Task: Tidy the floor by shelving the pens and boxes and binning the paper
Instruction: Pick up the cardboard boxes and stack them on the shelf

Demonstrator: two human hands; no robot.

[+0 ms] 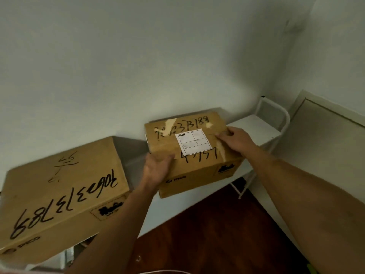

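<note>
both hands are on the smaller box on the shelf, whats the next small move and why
Probably slide the smaller box back toward the wall: its front edge overhangs the white shelf. The left hand and right hand are both on it, placed to push.

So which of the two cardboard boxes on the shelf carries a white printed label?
The right-hand box, the one both hands touch: the white label sits on its top. The left-hand box shows only black handwriting.
</note>
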